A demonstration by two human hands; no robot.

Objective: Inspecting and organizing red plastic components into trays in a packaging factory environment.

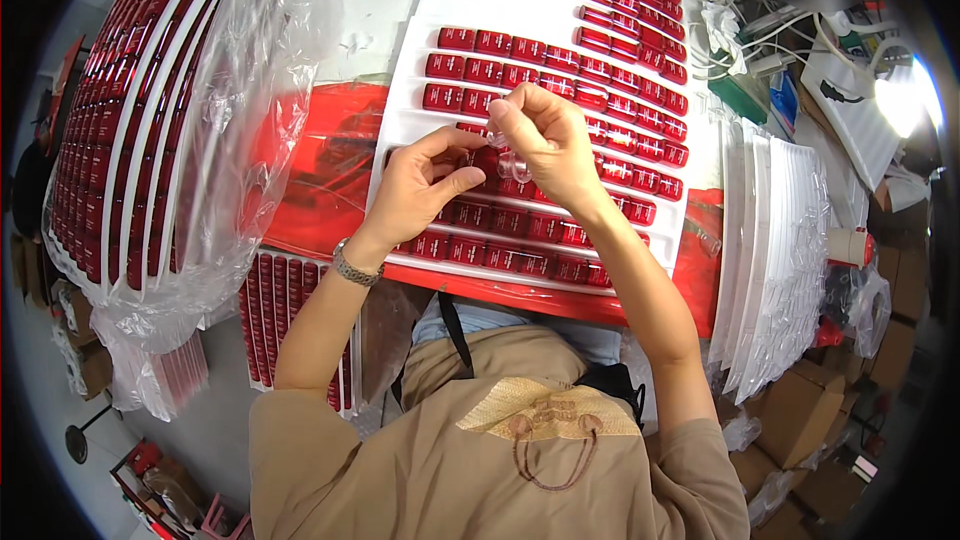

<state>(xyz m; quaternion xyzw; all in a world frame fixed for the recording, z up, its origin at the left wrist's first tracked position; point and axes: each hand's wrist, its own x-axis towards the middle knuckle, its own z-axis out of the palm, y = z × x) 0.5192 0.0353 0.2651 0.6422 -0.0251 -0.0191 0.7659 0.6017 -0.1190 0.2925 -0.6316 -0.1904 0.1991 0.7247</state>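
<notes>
A white tray (402,130) lies in front of me, filled with rows of small glossy red bottles (467,250) with pale print. Above its middle my two hands come close together. The thumb and index finger of my left hand (425,185) close around a dark red bottle (485,164), partly hidden by the fingers. My right hand (552,145) is bent with its fingers curled in. Clear plastic caps (514,168) show under those fingers, and another small clear bit is at its fingertips. Whether the caps touch the bottle is unclear.
Stacked trays of red bottles in clear plastic wrap (265,130) rise at the left. Red sheeting (335,155) covers the table. White plastic trays (775,240) stand on edge at the right, below tangled white cables (730,30). Cardboard boxes (795,410) sit at lower right.
</notes>
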